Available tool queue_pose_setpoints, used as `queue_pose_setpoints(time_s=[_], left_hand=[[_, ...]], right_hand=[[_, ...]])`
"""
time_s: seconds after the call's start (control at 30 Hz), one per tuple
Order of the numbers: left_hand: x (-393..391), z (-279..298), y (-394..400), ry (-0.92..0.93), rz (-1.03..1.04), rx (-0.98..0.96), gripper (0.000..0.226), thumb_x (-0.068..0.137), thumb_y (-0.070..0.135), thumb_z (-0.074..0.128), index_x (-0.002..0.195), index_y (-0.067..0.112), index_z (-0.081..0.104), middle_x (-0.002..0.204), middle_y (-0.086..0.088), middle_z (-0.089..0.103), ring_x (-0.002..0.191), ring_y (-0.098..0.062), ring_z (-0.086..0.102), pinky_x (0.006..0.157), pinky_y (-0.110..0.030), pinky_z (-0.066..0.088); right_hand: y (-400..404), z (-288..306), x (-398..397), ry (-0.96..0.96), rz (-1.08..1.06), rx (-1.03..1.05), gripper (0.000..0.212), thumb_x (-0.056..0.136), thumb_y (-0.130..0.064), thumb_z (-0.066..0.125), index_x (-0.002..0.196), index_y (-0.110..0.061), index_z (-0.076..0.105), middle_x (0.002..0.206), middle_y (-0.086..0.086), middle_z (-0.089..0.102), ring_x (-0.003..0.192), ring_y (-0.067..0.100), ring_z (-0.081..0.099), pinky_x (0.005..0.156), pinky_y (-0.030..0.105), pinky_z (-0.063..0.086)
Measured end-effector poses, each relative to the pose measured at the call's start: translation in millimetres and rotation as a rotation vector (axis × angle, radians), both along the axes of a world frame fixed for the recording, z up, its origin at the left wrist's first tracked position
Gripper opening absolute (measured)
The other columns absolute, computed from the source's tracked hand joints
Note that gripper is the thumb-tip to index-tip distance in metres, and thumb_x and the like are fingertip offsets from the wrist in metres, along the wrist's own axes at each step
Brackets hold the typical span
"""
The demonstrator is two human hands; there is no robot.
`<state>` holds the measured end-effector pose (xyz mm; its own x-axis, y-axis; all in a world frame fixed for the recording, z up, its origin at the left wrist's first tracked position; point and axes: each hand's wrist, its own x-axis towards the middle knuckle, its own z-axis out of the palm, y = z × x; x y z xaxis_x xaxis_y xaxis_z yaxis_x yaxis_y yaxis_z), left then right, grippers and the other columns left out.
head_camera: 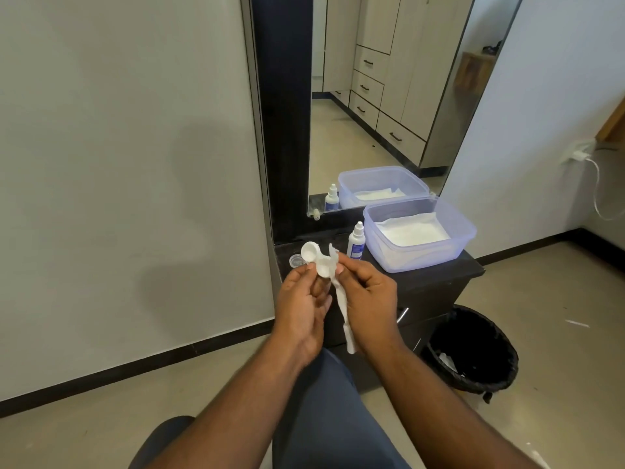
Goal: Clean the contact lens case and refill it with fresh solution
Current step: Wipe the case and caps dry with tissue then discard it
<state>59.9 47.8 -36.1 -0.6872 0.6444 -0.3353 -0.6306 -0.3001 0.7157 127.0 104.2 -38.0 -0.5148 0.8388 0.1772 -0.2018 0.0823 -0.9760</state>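
My left hand (301, 306) grips a white contact lens case (316, 260) and holds it up above the front edge of a dark cabinet top (436, 275). One round well of the case points up and left. My right hand (368, 299) pinches a twisted white tissue (341, 306) against the case's other well; the tissue's tail hangs down between my hands. A clear cap (296, 261) lies on the cabinet top behind my left hand. The white solution bottle (355, 241) with a blue label stands upright just beyond my hands.
A translucent plastic tub (419, 255) lined with white tissue sits on the cabinet's right side. A mirror (389, 96) stands behind it. A black-lined waste bin (473, 350) is on the floor to the right. A wall is on the left.
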Motion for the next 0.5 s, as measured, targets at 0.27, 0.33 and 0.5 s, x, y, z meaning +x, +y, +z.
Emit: queue_pose_setpoints(time_s=[0.27,0.33,0.5], left_hand=[[-18,-1,-15,0.143,-0.127,-0.158,0.014,0.085,0.012,0.067,0.097,0.007,0.070,0.087,-0.007,0.075,0.090,-0.022,0.065,0.088,-0.040,0.051],[-14,-1,-13,0.128,-0.038,-0.162,0.009,0.083,0.010,0.068,0.091,0.008,0.072,0.080,-0.005,0.073,0.081,-0.017,0.065,0.079,-0.034,0.051],[-2,-3,-4,-0.073,0.125,-0.074,0.008,0.082,0.009,0.069,0.090,0.008,0.071,0.079,-0.007,0.072,0.076,-0.016,0.065,0.074,-0.028,0.050]], right_hand=[[11,9,9,-0.115,-0.035,0.127,0.022,0.091,-0.011,0.060,0.103,-0.028,0.069,0.104,-0.009,0.069,0.096,-0.006,0.062,0.077,0.006,0.049],[6,8,8,-0.082,-0.040,0.096,0.024,0.090,-0.008,0.061,0.101,-0.028,0.069,0.103,-0.007,0.069,0.095,-0.005,0.063,0.077,0.007,0.048],[-7,2,4,0.008,-0.031,-0.022,0.026,0.087,-0.003,0.064,0.100,-0.024,0.071,0.105,0.002,0.071,0.100,0.009,0.067,0.086,0.023,0.053]])
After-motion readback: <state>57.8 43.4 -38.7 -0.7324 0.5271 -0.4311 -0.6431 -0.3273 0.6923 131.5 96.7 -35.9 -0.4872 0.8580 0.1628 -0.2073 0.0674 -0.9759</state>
